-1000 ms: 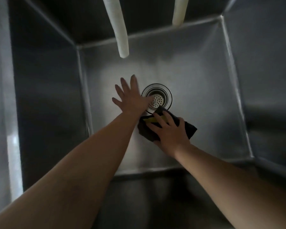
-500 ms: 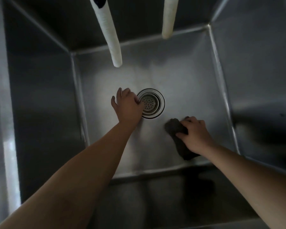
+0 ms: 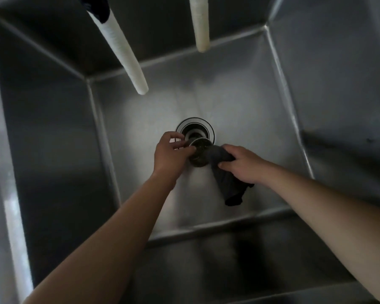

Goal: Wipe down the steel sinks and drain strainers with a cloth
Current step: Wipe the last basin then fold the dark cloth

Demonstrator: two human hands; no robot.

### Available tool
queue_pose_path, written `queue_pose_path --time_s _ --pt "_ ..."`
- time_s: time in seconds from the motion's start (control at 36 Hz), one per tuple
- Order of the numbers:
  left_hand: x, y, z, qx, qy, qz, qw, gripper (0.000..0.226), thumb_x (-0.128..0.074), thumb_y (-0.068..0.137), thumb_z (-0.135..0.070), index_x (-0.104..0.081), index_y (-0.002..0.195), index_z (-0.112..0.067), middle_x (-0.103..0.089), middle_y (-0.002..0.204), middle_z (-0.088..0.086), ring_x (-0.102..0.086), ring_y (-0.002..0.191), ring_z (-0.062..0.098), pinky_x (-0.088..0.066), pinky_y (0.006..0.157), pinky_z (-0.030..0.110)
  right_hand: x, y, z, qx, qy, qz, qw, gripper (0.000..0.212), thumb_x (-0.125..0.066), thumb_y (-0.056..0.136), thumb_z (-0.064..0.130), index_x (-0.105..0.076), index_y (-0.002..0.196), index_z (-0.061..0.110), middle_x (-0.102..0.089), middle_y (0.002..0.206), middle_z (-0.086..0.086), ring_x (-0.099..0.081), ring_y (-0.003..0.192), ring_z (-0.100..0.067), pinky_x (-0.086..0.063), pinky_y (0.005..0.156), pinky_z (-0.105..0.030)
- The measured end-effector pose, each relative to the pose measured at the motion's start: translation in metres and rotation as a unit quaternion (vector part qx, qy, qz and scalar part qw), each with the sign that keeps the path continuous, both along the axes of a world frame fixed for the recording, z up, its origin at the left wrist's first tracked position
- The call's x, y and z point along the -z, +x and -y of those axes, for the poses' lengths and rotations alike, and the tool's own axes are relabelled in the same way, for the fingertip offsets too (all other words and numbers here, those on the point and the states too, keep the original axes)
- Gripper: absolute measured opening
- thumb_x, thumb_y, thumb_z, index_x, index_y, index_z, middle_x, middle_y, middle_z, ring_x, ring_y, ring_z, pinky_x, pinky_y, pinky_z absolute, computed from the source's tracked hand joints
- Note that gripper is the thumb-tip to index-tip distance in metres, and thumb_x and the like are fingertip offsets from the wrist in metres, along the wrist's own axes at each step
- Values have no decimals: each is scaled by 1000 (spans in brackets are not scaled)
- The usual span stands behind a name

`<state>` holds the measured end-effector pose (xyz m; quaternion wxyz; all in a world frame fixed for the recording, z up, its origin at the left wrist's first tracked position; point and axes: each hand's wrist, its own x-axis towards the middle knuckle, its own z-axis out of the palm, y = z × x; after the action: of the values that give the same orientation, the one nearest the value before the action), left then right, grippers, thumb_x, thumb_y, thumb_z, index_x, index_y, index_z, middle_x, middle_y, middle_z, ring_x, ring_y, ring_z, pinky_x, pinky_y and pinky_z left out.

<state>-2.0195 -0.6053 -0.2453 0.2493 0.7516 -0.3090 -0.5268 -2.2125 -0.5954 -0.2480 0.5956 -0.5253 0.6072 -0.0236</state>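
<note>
Currently the left hand [image 3: 171, 153] pinches the drain strainer [image 3: 199, 154], lifted clear of the drain opening [image 3: 195, 129] in the steel sink [image 3: 239, 110]. The right hand [image 3: 242, 164] grips the dark cloth [image 3: 225, 178] against the strainer's side. Risk: a wet rim slips from the fingers; debris could fall into the open drain. No legible writing or brands seen.

Grey steel sink [image 3: 239, 102], dark grey cloth [image 3: 226, 183], two ribbed cream-white hoses [image 3: 121, 49], perforated strainer [image 3: 199, 150].

Commercial kitchen: deep steel sink [image 3: 316, 88], hoses [image 3: 121, 49].
</note>
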Motion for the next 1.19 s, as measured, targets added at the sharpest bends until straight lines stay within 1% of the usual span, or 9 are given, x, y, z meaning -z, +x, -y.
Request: queue_pose_path --time_s 0.11,0.19,0.31,0.47,0.64,0.72,0.81,1.0,1.19 --pt "-9 3 -4 40 1 -16 999 43 -78 76 -7 -66 110 -30 -68 102 -4 -65 73 -2 -42 48 8 -1 9 8 -51 -44 -52 996 20 -69 87 21 -63 105 27 -63 97 2 -63 96 -25 -47 77 -32" --pt "-11 5 -8 67 15 -11 998 48 -79 75 -8 -68 119 -24 -68 109 -4 -66 85 4 -42 55 6 -4 12 10 -37 -78 -77 993 27 -74 82 26 -62 106 29 -59 96 5 -61 94 -24 -40 73 -30" --pt "-15 8 -14 65 19 -30 997 56 -86 70 -11 -69 122 -23 -70 109 -7 -67 90 2 -45 59 4 -7 12 10 -14 -100 -95 990 53 -79 73 28 -35 102 33 -60 83 5 -58 71 -21 -39 57 -31" --pt "-21 9 -22 125 32 -129 983 59 -82 72 5 -68 124 -18 -77 105 -4 -71 95 7 -53 78 16 -9 15 3 -18 -103 -75 992 64 -86 65 31 -34 101 33 -68 97 3 -63 82 -26 -50 73 -37" --pt "-35 30 -11 271 -18 -68 960 60 -85 73 -10 -68 123 -38 -65 115 -32 -51 108 -24 -36 82 -5 -15 4 4 58 -71 25 995 72 -92 59 17 -38 104 31 -66 100 1 -66 87 -21 -56 83 -46" --pt "-40 38 -2 286 4 -130 949 58 -81 76 -1 -67 122 -31 -68 124 -18 -57 120 -4 -43 95 13 -23 0 5 28 -75 57 995 77 -93 59 13 -37 106 35 -57 108 -1 -66 88 -25 -57 81 -52" --pt "-43 42 2 284 35 -201 937 70 -80 72 8 -61 130 -25 -70 122 0 -67 114 21 -56 89 28 -31 -4 8 -1 -78 66 995 80 -94 58 14 -37 108 40 -50 112 0 -64 96 -28 -57 83 -50" --pt "-48 35 1 272 76 -167 944 53 -90 66 -23 -72 115 -30 -75 111 1 -72 104 21 -58 92 37 -40 -7 8 32 -137 95 986 69 -88 63 13 -39 106 35 -51 105 -1 -67 85 -29 -53 71 -39" --pt "-49 29 -16 129 274 -295 906 38 -77 78 -44 -77 105 -17 -72 113 18 -72 101 30 -59 85 50 -55 1 -4 -42 -283 58 956 56 -73 74 5 -38 106 35 -45 102 5 -60 86 -22 -56 75 -47"
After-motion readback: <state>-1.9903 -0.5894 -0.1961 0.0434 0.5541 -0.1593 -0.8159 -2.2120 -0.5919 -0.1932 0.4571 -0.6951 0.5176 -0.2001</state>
